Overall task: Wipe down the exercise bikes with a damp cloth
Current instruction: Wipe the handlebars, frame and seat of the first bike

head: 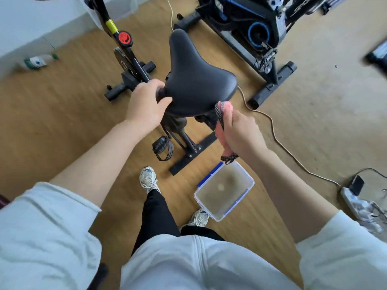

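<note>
**Head view: saddle steadied, cloth poised at its rear edge**

Head camera looks down on a black padded bike saddle (194, 74) on the nearer black-framed exercise bike (184, 141). Left hand (144, 103) grips the saddle's left rear corner, thumb on top, fingers curled beneath it. Right hand (238, 132) is closed around a bunched pink cloth with black-and-white speckled trim (222, 116); the cloth's upper end sticks out above the fingers and sits at the saddle's right rear edge, though contact cannot be confirmed.

Directly below the right hand's fingers stands a clear plastic tub with blue clips (224, 190) holding murky water. A backward step could tip it, since one shoe rests against its corner. A tan cable (272, 130) runs across the floor to the right of those fingers, towards a white power strip (351, 197); drips or spilled water reaching it would be hazardous.

A second black-and-blue exercise bike (257, 32) is cut off at the top edge. Motion blur smears the frame's edges, and the cloth's dampness cannot be judged.
</note>
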